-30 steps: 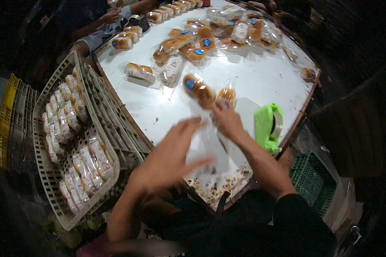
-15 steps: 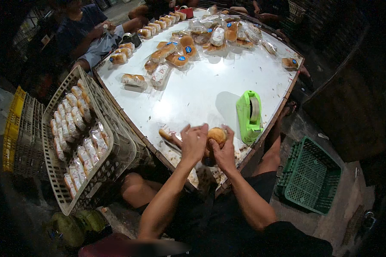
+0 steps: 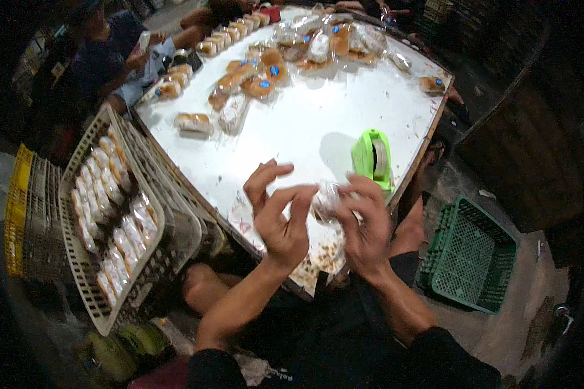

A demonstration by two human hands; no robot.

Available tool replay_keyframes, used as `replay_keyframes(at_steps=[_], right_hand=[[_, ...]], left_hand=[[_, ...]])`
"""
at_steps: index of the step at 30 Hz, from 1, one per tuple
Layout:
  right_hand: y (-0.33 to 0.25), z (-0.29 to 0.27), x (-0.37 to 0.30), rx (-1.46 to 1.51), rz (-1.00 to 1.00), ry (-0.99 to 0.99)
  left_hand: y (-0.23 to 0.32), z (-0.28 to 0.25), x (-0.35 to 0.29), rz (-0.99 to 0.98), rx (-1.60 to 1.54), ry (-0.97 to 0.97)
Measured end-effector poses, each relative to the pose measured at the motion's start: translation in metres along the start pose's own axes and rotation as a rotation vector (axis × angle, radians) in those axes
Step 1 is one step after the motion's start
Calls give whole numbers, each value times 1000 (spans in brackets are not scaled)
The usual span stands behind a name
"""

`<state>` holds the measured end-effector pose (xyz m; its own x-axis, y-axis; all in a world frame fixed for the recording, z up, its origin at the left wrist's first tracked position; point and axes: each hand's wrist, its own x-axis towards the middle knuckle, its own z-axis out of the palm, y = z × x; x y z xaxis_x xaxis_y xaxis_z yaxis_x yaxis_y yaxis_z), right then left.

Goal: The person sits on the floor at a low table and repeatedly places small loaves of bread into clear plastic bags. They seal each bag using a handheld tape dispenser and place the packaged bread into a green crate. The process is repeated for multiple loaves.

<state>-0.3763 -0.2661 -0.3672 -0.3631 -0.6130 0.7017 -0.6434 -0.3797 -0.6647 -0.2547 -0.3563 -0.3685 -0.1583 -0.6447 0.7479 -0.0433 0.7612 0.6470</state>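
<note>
A bread roll in clear plastic wrap [image 3: 326,202] is up off the table between my hands, partly blurred. My right hand [image 3: 366,227] is closed around its right side, smeared by motion. On the other side, my left hand [image 3: 282,223] brings thumb and forefinger together at the edge of the plastic, with its remaining fingers raised and spread. Just beyond my right hand stands a bright green tape dispenser [image 3: 372,159] with a roll of tape. Brown crumbs [image 3: 324,257] lie on the white table [image 3: 289,139] below the roll.
Packaged breads [image 3: 259,78] are heaped across the table's far half, with a row of buns [image 3: 233,34] along its far left edge. A pale crate [image 3: 78,259] of wrapped rolls stands at left. A green crate [image 3: 474,253] sits on the floor at right. Other people [image 3: 113,55] sit around the table.
The roll, bare brown on top before, now shows in clear plastic. Both hands have risen off the table corner, and the right moved a little rightward. The view has shifted slightly.
</note>
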Motion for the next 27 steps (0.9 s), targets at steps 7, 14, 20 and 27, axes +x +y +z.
replay_keyframes(at_steps=[7, 14, 20, 27], right_hand=[[15, 37, 8, -30, 114, 81], [18, 63, 39, 440, 267, 85], [-2, 63, 37, 736, 519, 133], [11, 60, 28, 462, 365, 116]], left_hand=[[-43, -1, 20, -308, -22, 35], [-50, -1, 30, -388, -372, 70], [-35, 8, 14, -642, -371, 62], [-15, 5, -4, -565, -271, -115]])
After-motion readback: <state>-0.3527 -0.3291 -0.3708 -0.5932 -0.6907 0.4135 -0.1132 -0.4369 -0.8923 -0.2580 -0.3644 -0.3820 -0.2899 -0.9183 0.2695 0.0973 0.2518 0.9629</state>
